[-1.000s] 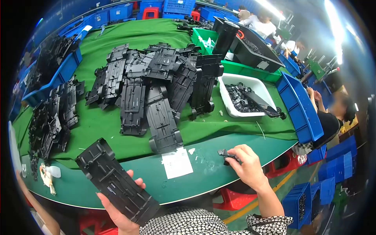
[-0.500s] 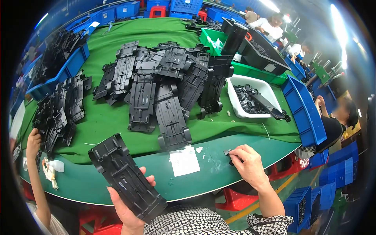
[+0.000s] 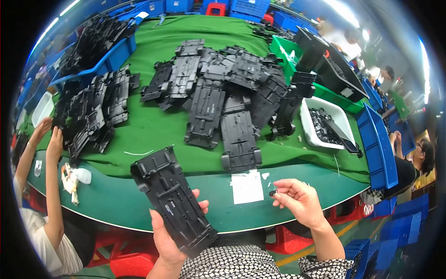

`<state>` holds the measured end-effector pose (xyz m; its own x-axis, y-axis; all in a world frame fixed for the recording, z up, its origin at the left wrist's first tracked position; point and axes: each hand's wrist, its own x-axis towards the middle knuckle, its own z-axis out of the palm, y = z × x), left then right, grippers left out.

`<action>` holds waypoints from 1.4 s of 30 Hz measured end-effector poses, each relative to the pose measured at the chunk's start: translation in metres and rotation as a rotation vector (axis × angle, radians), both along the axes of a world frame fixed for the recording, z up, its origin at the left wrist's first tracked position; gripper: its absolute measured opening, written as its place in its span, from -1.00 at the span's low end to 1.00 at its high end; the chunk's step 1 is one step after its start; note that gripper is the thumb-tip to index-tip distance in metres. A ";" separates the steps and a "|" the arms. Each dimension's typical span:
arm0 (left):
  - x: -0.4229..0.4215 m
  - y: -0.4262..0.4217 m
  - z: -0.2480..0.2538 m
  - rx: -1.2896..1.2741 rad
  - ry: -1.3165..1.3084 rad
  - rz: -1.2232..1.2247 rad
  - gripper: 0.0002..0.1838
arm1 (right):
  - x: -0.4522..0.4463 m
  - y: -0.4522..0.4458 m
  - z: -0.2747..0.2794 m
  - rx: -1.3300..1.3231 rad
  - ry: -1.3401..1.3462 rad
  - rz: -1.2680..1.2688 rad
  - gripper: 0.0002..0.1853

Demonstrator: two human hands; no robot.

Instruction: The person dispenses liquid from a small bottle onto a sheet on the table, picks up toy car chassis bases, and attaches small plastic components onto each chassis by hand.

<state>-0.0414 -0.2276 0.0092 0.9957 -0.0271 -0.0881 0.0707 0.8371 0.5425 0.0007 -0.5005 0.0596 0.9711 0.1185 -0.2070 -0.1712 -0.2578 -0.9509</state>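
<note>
A long black molded plastic chassis plate [image 3: 174, 200] is held at a tilt by my left hand [image 3: 168, 239], thumb on one edge and fingertips showing at the other. Between the thumb and fingers of my right hand [image 3: 299, 202] is a small black plastic part [image 3: 272, 193]; its exact shape is too small to make out. That hand hovers over the table's front, right of a white paper sheet [image 3: 247, 188]. Beyond the paper, a heap of similar black chassis plates [image 3: 204, 111] lies on the green cloth [image 3: 153, 44].
A white tub [image 3: 351, 122] of small black parts stands at the right, beside a blue bin [image 3: 377, 144]. At the left, a co-worker's hands [image 3: 55, 139] touch another pile of plates [image 3: 95, 116]. A whitish bundle [image 3: 70, 183] lies near the table edge.
The view has swung left, shifting the scene rightward. My right hand has turned and come closer to the chassis plate, still pinching the small part. More of the co-worker at left shows.
</note>
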 end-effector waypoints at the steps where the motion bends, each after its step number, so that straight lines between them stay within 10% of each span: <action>1: 0.000 0.001 0.000 -0.001 0.007 -0.003 -0.11 | 0.002 0.003 0.000 -0.138 -0.101 0.054 -0.85; 7: -0.001 0.000 0.002 0.021 0.047 0.031 -0.14 | 0.018 0.027 -0.006 -0.697 -0.796 0.282 -0.85; 42: -0.005 0.003 0.003 -0.006 0.060 0.014 -0.16 | 0.031 0.041 -0.007 -1.053 -0.960 0.619 -0.79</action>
<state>-0.0462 -0.2249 0.0122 0.9890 -0.0136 -0.1473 0.0910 0.8412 0.5330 0.0318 -0.4594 0.0530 0.6399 0.7427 0.1974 0.7560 -0.6545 0.0116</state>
